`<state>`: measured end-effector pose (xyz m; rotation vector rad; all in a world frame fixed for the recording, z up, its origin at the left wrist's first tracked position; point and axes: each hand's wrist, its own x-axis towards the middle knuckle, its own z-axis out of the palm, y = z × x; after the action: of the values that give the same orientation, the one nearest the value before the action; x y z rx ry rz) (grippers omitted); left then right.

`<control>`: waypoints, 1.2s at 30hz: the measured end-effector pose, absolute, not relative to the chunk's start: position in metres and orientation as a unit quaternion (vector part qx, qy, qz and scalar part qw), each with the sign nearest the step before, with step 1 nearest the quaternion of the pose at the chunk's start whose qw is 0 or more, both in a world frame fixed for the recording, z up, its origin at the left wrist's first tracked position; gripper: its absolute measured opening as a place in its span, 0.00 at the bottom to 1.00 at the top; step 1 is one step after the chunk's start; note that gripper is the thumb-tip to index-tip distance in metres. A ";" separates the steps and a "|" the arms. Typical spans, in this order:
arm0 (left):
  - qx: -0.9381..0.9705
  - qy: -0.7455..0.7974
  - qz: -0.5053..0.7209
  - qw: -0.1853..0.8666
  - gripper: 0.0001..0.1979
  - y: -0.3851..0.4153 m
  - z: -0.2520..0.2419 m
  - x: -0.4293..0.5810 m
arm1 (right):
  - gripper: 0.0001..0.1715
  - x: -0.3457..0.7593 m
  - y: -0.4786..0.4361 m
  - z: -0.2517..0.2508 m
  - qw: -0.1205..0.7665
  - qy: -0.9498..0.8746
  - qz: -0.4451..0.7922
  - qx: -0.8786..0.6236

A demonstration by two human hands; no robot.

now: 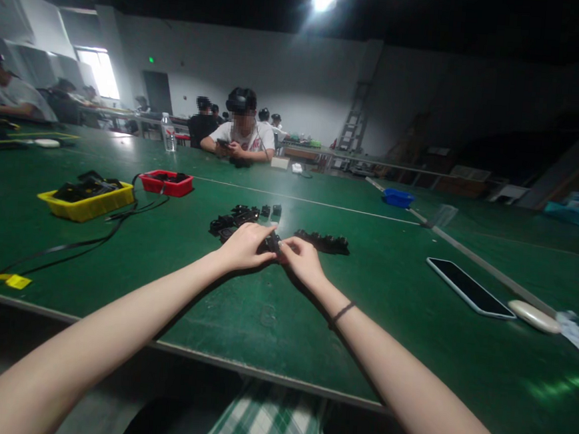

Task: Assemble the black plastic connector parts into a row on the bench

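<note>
Both my hands meet over the middle of the green table. My left hand (248,246) is closed around a small black part (272,243), its thumb and forefinger on either side. The fingertips of my right hand (302,258) pinch the same part from the right. Its exact kind is too small and dark to tell. Behind my left hand lies a loose pile of black parts (229,222), partly hidden by that hand. Two small black blocks (271,210) sit just beyond. To the right of my hands, several black parts stand in a row (322,241).
On the left are a yellow bin (86,202) and a red bin (166,184) with black parts, plus a black cable (113,230). A phone (469,288) and a pale oval object (533,316) lie right. A blue bin (398,198) stands farther back. A person (246,133) sits opposite.
</note>
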<state>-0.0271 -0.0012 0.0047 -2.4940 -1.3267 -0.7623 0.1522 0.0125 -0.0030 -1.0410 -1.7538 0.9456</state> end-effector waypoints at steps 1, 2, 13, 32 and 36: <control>-0.847 -0.450 -0.261 0.109 0.33 -0.001 0.005 -0.027 | 0.10 0.152 0.013 -0.003 0.430 -0.708 0.372 -0.419; -0.847 -0.449 -0.263 0.110 0.33 -0.002 0.005 -0.026 | 0.11 0.153 0.013 -0.003 0.427 -0.714 0.362 -0.420; -0.851 -0.442 -0.263 0.105 0.28 0.000 0.007 -0.027 | 0.10 0.151 0.006 0.003 0.393 -0.741 0.312 -0.446; -0.846 -0.440 -0.285 0.100 0.17 0.001 0.006 -0.026 | 0.08 0.152 0.018 -0.008 0.410 -0.702 0.351 -0.464; -0.841 -0.428 -0.318 0.093 0.17 0.001 0.005 -0.026 | 0.08 0.152 0.019 -0.009 0.403 -0.703 0.354 -0.467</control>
<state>-0.0262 0.0008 0.0045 -2.4961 -1.2707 -0.9433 0.1517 0.0195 -0.0086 -1.1806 -1.7744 0.8935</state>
